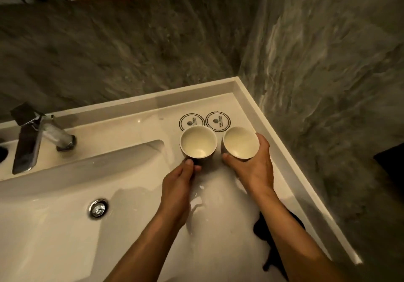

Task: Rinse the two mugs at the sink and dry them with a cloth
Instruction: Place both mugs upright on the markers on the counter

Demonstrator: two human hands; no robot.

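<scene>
- Two mugs stood side by side, mouths up, on the white desk to the right of the sink basin, close together with a narrow gap between them.
- The left mug showed a pale, empty inside; the left hand had its grip closed on the mug's near side, thumb and fingertips pinching at the dark lower wall.
- The right mug sat tilted a little toward the camera; the right hand wrapped its grip around it, thumb on the near left side and fingers curled round the far right side.
- Just beyond the mugs lay two round coasters with dark scalloped rings, partly covered by the mugs.
- A dark cloth lay on the desk near the camera, mostly hidden under the right forearm.
- Far left, a chrome tap stood behind the basin, and a metal drain plug sat in the basin floor.
- Grey stone walls met at the desk's far right corner.
</scene>
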